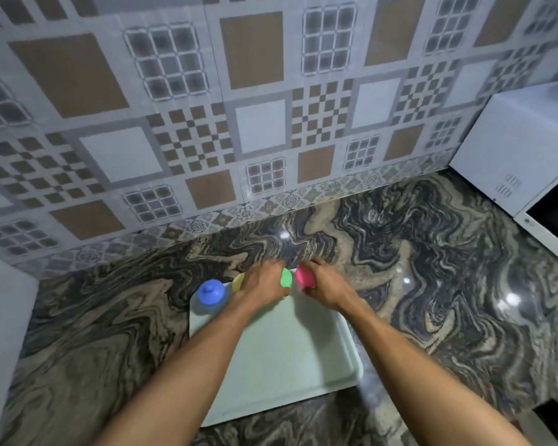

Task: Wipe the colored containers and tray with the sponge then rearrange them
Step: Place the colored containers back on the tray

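Along the tray's (287, 346) far edge I see the blue container (211, 292), yellow container (238, 281), green container (286, 277) and pink container (304, 276), contents hidden. My right hand (324, 289) curls round the pink container. My left hand (264, 281) lies between yellow and green; its grip I cannot tell

Under the hands lies a pale mint tray (281, 355). Left of them sits a blue lid (210, 291), then a yellow lid (238, 281); between them a green lid (285, 277); by the right hand (324, 286) a pink lid (304, 275). The bench (432, 268) swirls black and tan.
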